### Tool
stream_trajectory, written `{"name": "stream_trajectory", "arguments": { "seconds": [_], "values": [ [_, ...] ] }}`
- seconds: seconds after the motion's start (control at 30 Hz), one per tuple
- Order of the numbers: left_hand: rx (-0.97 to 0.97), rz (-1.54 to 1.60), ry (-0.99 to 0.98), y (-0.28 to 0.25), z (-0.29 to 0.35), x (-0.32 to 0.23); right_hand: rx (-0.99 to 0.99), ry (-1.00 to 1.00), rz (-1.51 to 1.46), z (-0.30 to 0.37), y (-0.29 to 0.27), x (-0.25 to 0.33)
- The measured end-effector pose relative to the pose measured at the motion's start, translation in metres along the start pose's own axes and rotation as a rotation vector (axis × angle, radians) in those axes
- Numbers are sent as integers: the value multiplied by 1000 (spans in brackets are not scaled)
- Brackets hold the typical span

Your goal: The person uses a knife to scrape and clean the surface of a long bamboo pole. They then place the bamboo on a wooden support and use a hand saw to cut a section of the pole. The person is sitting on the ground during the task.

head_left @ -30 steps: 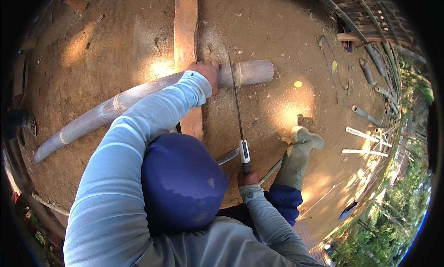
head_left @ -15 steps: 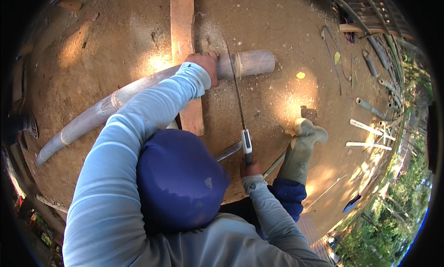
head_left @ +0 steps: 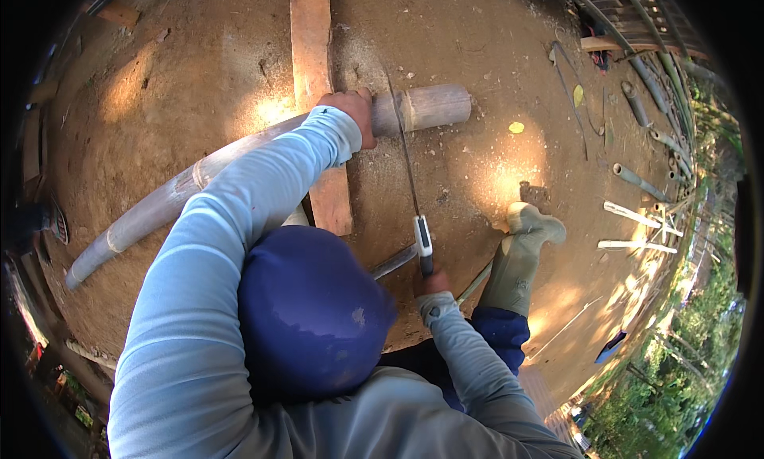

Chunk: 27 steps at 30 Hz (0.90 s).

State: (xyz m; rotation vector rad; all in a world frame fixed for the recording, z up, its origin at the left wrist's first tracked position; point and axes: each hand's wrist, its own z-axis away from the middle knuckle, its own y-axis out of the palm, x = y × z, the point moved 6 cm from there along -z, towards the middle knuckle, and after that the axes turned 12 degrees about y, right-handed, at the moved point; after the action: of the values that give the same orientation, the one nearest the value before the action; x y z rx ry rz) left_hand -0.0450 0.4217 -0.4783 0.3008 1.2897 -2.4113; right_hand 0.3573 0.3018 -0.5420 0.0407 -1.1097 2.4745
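A thick, pale grey bamboo pole [head_left: 171, 196] slants across the ground, its cut end at the right. My left hand [head_left: 350, 113] grips it from above where it crosses a reddish wooden plank [head_left: 312, 53]. Just right of those fingers, the thin blade of a handsaw [head_left: 409, 169] lies across the pole, close to a node. My right hand [head_left: 431, 284] is closed round the saw's white and black handle, nearer to me. How deep the blade sits in the bamboo I cannot tell.
A rounded dark blue shape [head_left: 314, 312] fills the space between my arms, hiding the ground there. My boot [head_left: 517, 256] stands at the right. Cut bamboo pieces [head_left: 641, 182] and pale sticks [head_left: 637, 244] lie along the right edge. Yellow leaves [head_left: 516, 128] dot the dirt.
The saw and my right hand have shifted slightly forward, away from me. My left hand keeps its hold on the bamboo pole.
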Motion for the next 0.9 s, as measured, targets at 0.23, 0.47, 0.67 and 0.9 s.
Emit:
{"name": "stream_trajectory", "arguments": {
  "seconds": [0.23,0.47,0.67,0.9],
  "values": [
    [-56,-39,-6,-3,1,-7,-14,-205,111,-16,-29,175],
    [-86,-45,8,12,4,-5,56,15,59,12,-16,30],
    [-38,-35,16,-5,0,-10,-12,-221,102,-31,-28,174],
    [-61,-62,3,8,1,-4,19,-6,30,20,-14,12]
  ]
}}
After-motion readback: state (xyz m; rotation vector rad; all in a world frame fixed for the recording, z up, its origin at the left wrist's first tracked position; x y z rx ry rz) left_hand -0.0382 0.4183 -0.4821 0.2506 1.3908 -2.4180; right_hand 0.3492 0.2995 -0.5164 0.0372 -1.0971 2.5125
